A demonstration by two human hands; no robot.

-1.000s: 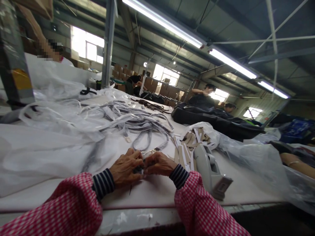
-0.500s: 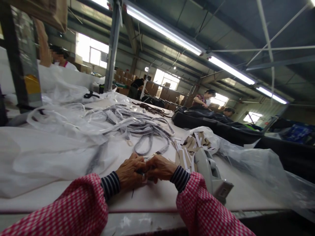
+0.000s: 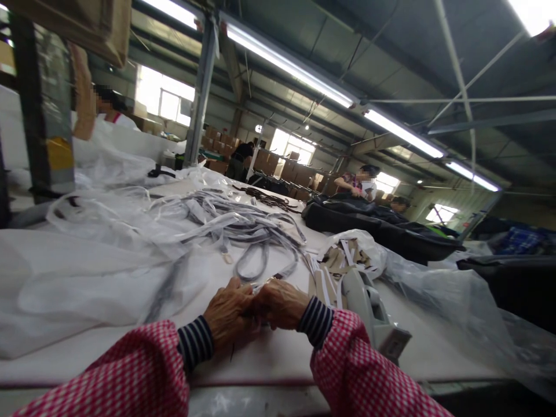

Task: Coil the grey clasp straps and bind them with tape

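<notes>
Close together over the white tabletop [image 3: 278, 362], my left hand [image 3: 231, 308] and my right hand [image 3: 280, 302] meet with bent fingers. Both are closed; what they pinch is mostly hidden beneath the fingers and I cannot make it out. Just beyond them lies a looped grey strap [image 3: 252, 263] in clear plastic, part of a tangled pile of grey straps [image 3: 217, 211]. To the right of my right hand are beige and white strips [image 3: 328, 284]. A pale grey tape dispenser [image 3: 362, 298] stands beside my right sleeve.
Sheer white plastic sheeting [image 3: 87, 284] covers the left side. Clear plastic [image 3: 443, 301] spreads on the right, by a bag of beige scraps [image 3: 351, 255]. Black padded items [image 3: 369, 223] lie farther back. Co-workers stand beyond, one behind the black items [image 3: 358, 184]. A metal post [image 3: 200, 92] rises at back left.
The whole view has shifted slightly, so the table sits a little lower. My hands stay together, the fingers having changed position a little. The person at back right has moved their arms.
</notes>
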